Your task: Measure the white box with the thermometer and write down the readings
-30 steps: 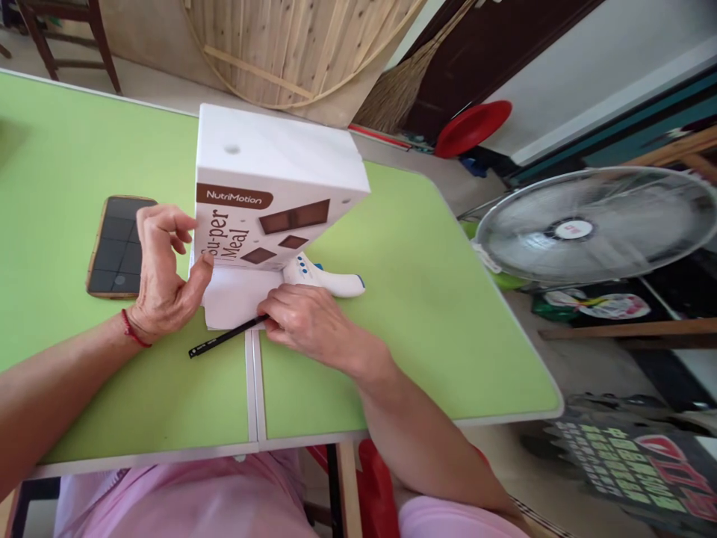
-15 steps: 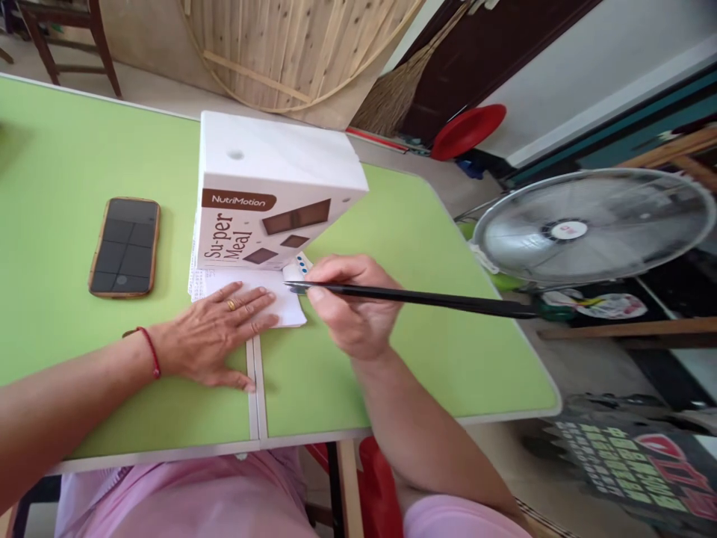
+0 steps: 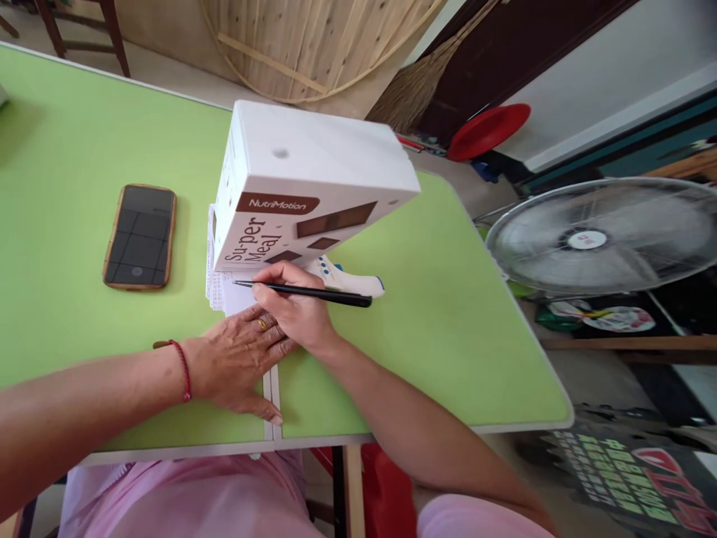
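Observation:
My right hand (image 3: 296, 302) pinches a slim black pen (image 3: 330, 294), its tip at the white page of a small notebook (image 3: 238, 297). Flat on the notebook's near part lies my left hand (image 3: 240, 355), fingers spread and partly under the right hand, thumb on the green table (image 3: 437, 359). Just beyond the page a white box (image 3: 314, 149) stands upright, printed "NutriMotion Su-per Meal", hiding part of the notebook. From behind the box and my right hand, a white object with blue buttons (image 3: 350, 281), resembling a handheld thermometer, sticks out.
A phone (image 3: 140, 237) in a brown-edged case lies left of the notebook. Past the table's right edge stands a round fan (image 3: 588, 239). A red basin (image 3: 488, 132), a broom (image 3: 414, 86) and a round wooden board (image 3: 302, 45) are behind the table.
My right hand has moved left with the pen, bringing the tip to the page's left part. More of the white blue-buttoned object shows. The whole view has shifted slightly.

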